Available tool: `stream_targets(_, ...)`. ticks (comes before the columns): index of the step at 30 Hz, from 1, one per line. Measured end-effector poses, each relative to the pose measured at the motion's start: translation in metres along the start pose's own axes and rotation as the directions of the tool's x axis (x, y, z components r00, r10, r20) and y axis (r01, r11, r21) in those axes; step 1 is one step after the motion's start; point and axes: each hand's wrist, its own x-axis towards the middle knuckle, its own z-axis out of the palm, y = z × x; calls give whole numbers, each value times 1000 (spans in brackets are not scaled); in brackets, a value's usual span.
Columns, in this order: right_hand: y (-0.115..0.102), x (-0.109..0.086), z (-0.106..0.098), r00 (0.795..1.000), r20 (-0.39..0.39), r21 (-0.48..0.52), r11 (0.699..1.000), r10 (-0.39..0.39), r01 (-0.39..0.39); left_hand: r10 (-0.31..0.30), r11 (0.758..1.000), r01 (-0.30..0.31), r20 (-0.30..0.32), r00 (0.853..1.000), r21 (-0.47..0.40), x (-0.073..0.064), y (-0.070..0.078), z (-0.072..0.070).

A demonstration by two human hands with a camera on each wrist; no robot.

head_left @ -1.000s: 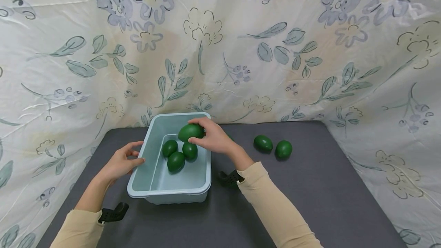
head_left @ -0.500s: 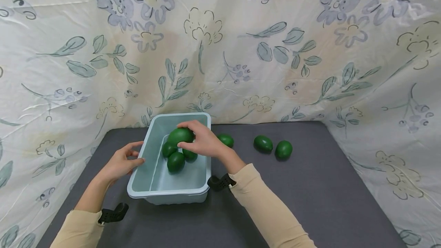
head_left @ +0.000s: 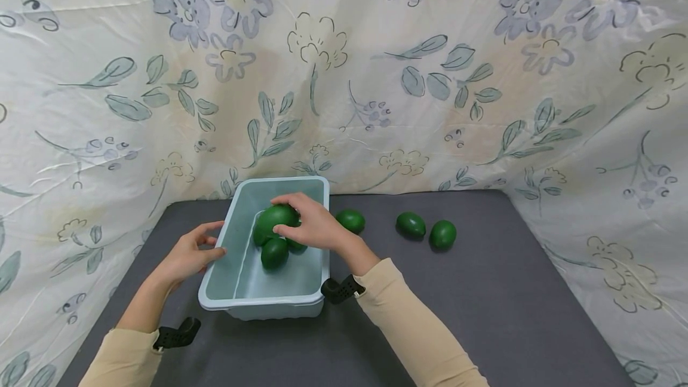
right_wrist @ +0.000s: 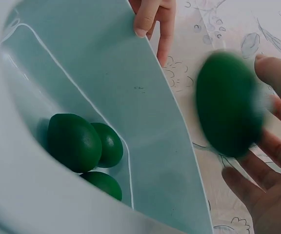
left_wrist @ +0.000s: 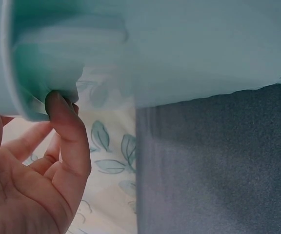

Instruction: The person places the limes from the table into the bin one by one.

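Note:
A pale blue plastic bin (head_left: 271, 302) stands on the table, tilted slightly in view, with green avocado-like fruits (head_left: 275, 254) inside. My left hand (head_left: 186, 254) holds its left rim; in the left wrist view a curled finger (left_wrist: 68, 124) lies against the outer wall under the lip. My right hand (head_left: 317, 223) is over the bin, thumb and fingers spread about another green fruit (head_left: 273, 220). In the right wrist view that fruit (right_wrist: 230, 105) is blurred, fingers sharper, with a gap by the upper fingertip. It overlaps the fruits beneath in the head view.
Three more green fruits lie on the dark grey table (head_left: 484, 291) right of the bin: one beside its right wall (head_left: 351, 220) and a pair (head_left: 411, 226) further right. A floral cloth (head_left: 365, 76) hangs behind and along both sides. A black wrist camera (head_left: 341, 290) sits on each forearm.
My right hand has moved left and slightly down into the bin, the fruit going with it and now loosening from the spread fingers. The left hand has stayed at the rim.

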Motion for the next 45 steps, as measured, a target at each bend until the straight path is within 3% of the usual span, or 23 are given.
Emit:
stream_targets(17, 2, -15, -11, 999, -26, 4, 999, -43, 43, 1, 1000, -1, -1, 1000, -8, -1, -2, -1)
stream_targets(28, 6, -34, -20, 988, -127, 13, 996, -88, 90, 10, 1000, -10, -1, 1000, -14, 2, -4, -2)
stream_targets(39, 34, -68, -22, 979, -173, -37, 994, -104, 99, 10, 1000, -10, -2, 1000, -4, 2, -1, 0)
stream_targets(45, 55, -90, -20, 985, -172, -16, 999, -31, 29, 6, 1000, -6, -3, 1000, -5, 1, 1, 0)
